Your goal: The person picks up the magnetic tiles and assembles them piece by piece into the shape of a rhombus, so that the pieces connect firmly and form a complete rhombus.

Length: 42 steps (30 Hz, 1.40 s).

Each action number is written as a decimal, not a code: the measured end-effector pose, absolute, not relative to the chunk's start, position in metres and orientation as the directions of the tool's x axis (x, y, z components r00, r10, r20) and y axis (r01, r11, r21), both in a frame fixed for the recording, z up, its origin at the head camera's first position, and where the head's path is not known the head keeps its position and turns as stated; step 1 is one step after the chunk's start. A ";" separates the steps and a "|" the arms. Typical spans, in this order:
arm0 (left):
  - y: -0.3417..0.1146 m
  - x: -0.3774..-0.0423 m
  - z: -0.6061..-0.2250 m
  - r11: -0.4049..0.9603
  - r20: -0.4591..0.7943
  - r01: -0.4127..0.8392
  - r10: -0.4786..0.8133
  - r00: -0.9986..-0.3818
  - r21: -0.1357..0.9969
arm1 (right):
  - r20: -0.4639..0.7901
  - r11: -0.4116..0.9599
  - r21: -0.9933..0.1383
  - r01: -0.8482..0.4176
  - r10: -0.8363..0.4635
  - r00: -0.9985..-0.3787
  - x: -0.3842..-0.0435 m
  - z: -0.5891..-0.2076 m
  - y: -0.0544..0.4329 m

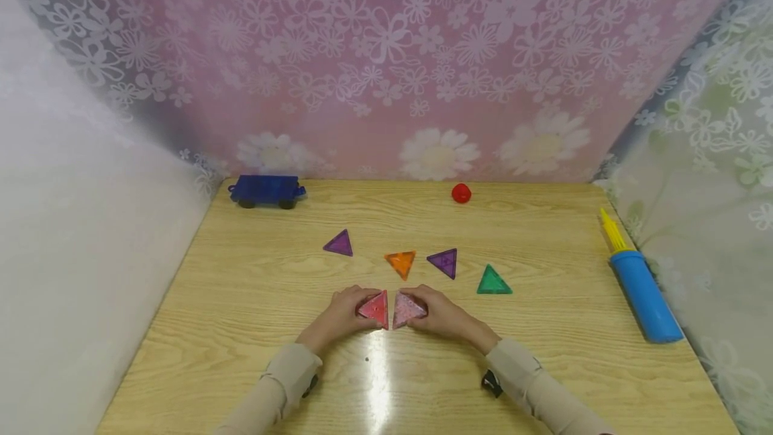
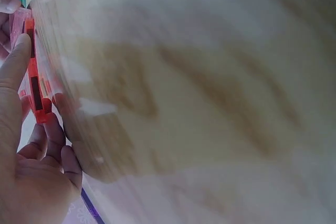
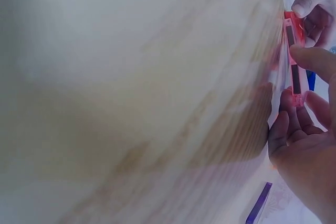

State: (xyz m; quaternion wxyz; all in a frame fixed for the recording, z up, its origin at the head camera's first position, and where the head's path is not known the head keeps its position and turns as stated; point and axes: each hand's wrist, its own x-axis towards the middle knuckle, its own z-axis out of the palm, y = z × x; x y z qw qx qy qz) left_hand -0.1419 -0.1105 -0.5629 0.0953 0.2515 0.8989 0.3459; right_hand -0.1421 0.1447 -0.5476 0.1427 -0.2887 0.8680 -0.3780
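Near the table's middle, my left hand (image 1: 345,312) grips a red triangular magnetic tile (image 1: 377,309) between thumb and fingers. Facing it, my right hand (image 1: 441,312) holds a pale pink triangular magnetic tile (image 1: 407,308). A narrow gap separates the two tiles in the head view, their straight edges turned toward each other. The left wrist view shows the red tile (image 2: 34,72) from its edge, with dark strips inside. In the right wrist view the pink tile (image 3: 294,66) shows similar dark strips.
Beyond the hands lie an orange triangle (image 1: 401,264), two purple triangles (image 1: 339,243) (image 1: 444,263) and a green triangle (image 1: 494,280). A blue wheeled toy base (image 1: 267,190) and a small red round thing (image 1: 461,193) sit at the back. A blue-and-yellow pump (image 1: 646,294) lies at the right edge.
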 end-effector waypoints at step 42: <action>-0.122 -0.108 -0.552 0.480 -0.074 0.153 0.421 -0.904 0.864 | -0.027 0.612 -0.633 -0.474 -0.630 -0.777 -0.123 -0.545 0.126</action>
